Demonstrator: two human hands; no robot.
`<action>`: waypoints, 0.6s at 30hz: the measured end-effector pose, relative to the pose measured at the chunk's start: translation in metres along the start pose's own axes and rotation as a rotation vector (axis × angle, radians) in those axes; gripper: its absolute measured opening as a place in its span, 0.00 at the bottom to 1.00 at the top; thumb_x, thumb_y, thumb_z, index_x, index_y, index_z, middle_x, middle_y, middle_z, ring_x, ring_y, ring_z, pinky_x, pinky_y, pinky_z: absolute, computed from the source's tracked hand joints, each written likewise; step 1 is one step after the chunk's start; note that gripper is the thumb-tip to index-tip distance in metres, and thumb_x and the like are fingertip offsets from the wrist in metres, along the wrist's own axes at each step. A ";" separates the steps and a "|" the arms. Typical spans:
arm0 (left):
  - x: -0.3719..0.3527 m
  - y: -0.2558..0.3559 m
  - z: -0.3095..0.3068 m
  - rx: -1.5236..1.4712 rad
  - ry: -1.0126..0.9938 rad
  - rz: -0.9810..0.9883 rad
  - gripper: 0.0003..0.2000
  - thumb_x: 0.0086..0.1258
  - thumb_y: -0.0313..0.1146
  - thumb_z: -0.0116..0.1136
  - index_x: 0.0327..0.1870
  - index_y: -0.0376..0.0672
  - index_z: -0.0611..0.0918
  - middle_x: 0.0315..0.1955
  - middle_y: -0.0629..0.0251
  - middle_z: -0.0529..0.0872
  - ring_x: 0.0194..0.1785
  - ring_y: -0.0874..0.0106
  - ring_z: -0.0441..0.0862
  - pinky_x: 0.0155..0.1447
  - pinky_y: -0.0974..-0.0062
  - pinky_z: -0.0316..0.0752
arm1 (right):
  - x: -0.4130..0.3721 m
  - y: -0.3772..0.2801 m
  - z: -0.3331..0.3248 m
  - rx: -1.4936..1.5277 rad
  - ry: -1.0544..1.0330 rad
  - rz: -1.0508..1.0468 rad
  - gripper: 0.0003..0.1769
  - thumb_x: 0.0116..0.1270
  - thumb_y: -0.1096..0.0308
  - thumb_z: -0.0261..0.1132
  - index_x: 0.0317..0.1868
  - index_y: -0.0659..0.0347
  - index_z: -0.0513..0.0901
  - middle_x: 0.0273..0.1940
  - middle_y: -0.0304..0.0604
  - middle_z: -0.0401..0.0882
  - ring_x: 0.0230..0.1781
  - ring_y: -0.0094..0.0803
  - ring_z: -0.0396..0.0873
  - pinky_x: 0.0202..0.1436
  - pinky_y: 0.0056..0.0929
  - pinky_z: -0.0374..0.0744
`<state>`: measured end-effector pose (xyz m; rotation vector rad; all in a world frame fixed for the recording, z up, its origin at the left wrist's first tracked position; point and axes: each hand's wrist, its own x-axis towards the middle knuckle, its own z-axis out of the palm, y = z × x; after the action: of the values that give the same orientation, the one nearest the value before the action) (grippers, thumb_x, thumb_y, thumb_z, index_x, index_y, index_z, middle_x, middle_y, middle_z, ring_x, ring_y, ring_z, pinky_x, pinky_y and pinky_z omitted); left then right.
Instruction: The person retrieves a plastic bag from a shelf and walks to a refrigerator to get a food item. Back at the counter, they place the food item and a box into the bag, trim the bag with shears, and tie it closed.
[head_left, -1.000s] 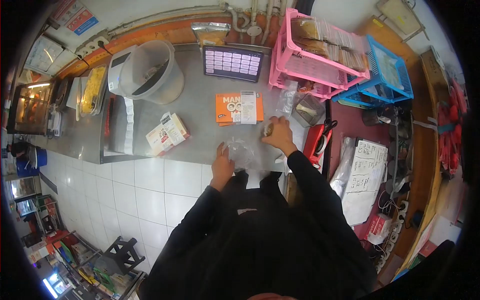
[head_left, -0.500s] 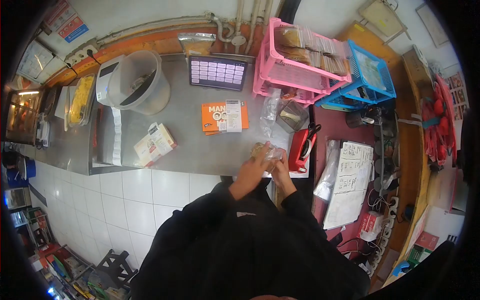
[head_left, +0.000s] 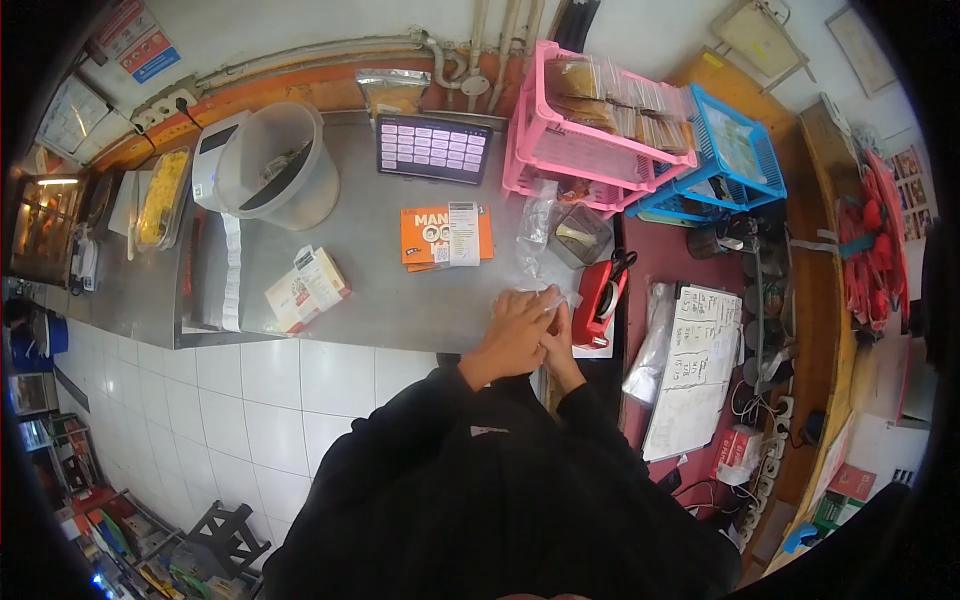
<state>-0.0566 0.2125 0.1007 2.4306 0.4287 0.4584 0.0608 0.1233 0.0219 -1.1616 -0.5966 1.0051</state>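
"How does the plastic bag (head_left: 560, 299) look?"
"Clear, crinkled, mostly hidden; left hand (head_left: 513, 333) and right hand (head_left: 560, 345) are closed around it."
"Where?"
"At the smooth metal worktop's near edge (head_left: 385, 330), beside the red tape dispenser (head_left: 595, 305)."

Grey metal counter (head_left: 370, 305); on it a tablet (head_left: 432, 148), clear bucket (head_left: 314, 185), orange box (head_left: 424, 226), cream box (head_left: 287, 302)

The left fingers (head_left: 522, 308) partly cover the right fingers (head_left: 562, 322), hiding whatever lies between them.
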 end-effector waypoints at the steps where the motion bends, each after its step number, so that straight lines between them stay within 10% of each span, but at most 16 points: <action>1: -0.002 0.004 0.002 0.024 0.014 0.013 0.26 0.50 0.32 0.62 0.56 0.44 0.79 0.70 0.52 0.62 0.69 0.49 0.61 0.69 0.42 0.52 | -0.002 0.002 0.004 0.031 0.052 0.024 0.40 0.54 0.75 0.63 0.68 0.56 0.58 0.61 0.44 0.66 0.63 0.33 0.67 0.65 0.35 0.69; 7: -0.024 0.020 -0.007 -0.346 0.447 -0.012 0.26 0.67 0.35 0.55 0.66 0.36 0.69 0.69 0.47 0.63 0.74 0.54 0.55 0.75 0.54 0.47 | 0.004 -0.011 0.021 0.360 0.125 0.144 0.44 0.57 0.70 0.63 0.73 0.55 0.52 0.64 0.46 0.66 0.63 0.36 0.69 0.64 0.35 0.72; 10: -0.026 -0.011 0.010 -0.683 0.732 -0.511 0.24 0.75 0.38 0.48 0.68 0.35 0.66 0.68 0.50 0.65 0.73 0.61 0.59 0.75 0.66 0.50 | 0.002 -0.017 0.017 0.427 0.023 0.158 0.45 0.57 0.71 0.63 0.74 0.53 0.53 0.64 0.46 0.67 0.62 0.36 0.70 0.62 0.35 0.73; 18: -0.046 -0.074 0.042 -0.922 0.362 -0.414 0.25 0.78 0.41 0.43 0.70 0.36 0.63 0.67 0.52 0.65 0.71 0.61 0.61 0.72 0.68 0.55 | 0.017 -0.019 0.027 -0.509 -0.173 0.051 0.48 0.44 0.70 0.70 0.71 0.53 0.63 0.59 0.50 0.69 0.60 0.43 0.71 0.60 0.34 0.72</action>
<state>-0.0939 0.2279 0.0129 1.3323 0.6701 0.7143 0.0526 0.1500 0.0467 -1.5492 -1.0044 1.0343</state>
